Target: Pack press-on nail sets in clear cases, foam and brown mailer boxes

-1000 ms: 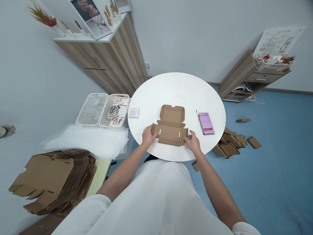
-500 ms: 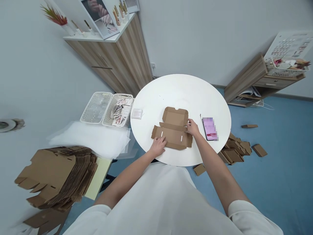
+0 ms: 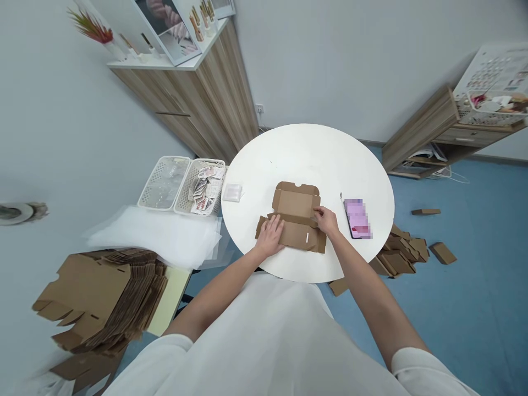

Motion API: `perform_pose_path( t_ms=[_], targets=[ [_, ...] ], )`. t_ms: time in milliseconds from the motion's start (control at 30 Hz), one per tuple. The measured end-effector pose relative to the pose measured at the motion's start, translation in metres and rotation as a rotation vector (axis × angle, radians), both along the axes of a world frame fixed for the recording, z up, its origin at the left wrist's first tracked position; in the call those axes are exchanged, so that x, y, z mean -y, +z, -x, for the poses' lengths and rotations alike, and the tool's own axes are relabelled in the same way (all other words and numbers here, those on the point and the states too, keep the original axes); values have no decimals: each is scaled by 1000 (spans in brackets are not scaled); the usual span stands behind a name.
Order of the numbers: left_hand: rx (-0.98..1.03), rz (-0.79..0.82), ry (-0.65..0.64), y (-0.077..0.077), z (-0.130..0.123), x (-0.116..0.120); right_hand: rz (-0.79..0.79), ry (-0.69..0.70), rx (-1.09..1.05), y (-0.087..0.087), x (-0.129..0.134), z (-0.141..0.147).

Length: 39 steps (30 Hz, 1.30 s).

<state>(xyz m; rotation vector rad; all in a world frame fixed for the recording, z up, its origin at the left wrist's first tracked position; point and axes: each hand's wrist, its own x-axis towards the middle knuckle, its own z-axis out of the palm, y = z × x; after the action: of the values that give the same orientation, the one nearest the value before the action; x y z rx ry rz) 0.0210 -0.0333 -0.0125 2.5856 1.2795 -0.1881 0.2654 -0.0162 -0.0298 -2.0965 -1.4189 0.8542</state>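
Note:
A brown cardboard box blank lies unfolded on the white round table, its notched lid panel toward the far side. My left hand rests on its near-left part with the fingers stretched across the cardboard, covering the left slot. At the right end of the middle crease, my right hand pinches a small side flap between thumb and fingers. A white slot shows in the near panel between the hands.
A phone lies right of the box, and a small clear packet lies at the table's left. Flat cardboard blanks are stacked at lower left, below plastic sheets and a basket of cards. Folded boxes lie on the floor.
My left hand has moved forward and up onto the panel, toward the crease. My right hand stays at the right flap, slightly lower. The strip along the crease stands up more.

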Motion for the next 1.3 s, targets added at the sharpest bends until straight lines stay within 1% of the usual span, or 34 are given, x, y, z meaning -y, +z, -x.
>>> perform_pose_path(
  t_ms=[167,300,367,433,467,533,600,633,700,767,833,867,900,933,967,1000,1033,1100,1167,1233,1267,1300],
  targets=[
    [-94,34,-78,0,-7,-13,36,96,-8,6,11,6],
    [-137,87,-96,-3,-11,-15,88,194,53,10,17,11],
    [-141,100,-99,-4,-11,-15,83,227,162,14,21,13],
    [-137,104,-97,-4,-10,-15,23,263,337,17,28,17],
    [-133,105,-94,-3,-10,-15,-18,311,422,18,32,20],
    [-124,104,-89,-3,-10,-15,-79,479,534,18,40,25],
    [-110,105,-85,-2,-9,-16,-80,667,578,15,47,32],
    [-102,106,-83,-1,-9,-15,-67,727,594,13,50,35],
    [-79,109,-79,1,-7,-14,-43,773,625,8,54,40],
    [-39,103,-60,5,-3,-9,-37,767,645,4,57,44],
    [24,83,14,8,6,-2,-44,744,654,2,58,46],
    [63,73,87,8,12,3,-47,735,655,1,59,47],
    [104,67,189,8,20,8,-49,726,654,1,59,47],
    [147,71,318,6,28,13,-48,720,653,1,60,48],
    [187,95,479,2,37,17,-47,713,652,1,60,49],
    [235,148,635,-2,45,21,-44,707,649,0,61,49],
    [302,235,748,-7,53,24,-42,703,646,-1,62,50],
    [492,412,839,-18,63,25,-39,700,639,-2,62,53],
    [648,509,894,-27,67,23,-37,699,633,-4,63,57],
    [727,512,969,-31,65,19,-35,691,624,-4,63,61],
    [750,504,971,-30,62,17,-35,685,616,-4,63,63],
    [763,498,942,-29,59,16,-36,682,608,-4,64,65]
  ],
)
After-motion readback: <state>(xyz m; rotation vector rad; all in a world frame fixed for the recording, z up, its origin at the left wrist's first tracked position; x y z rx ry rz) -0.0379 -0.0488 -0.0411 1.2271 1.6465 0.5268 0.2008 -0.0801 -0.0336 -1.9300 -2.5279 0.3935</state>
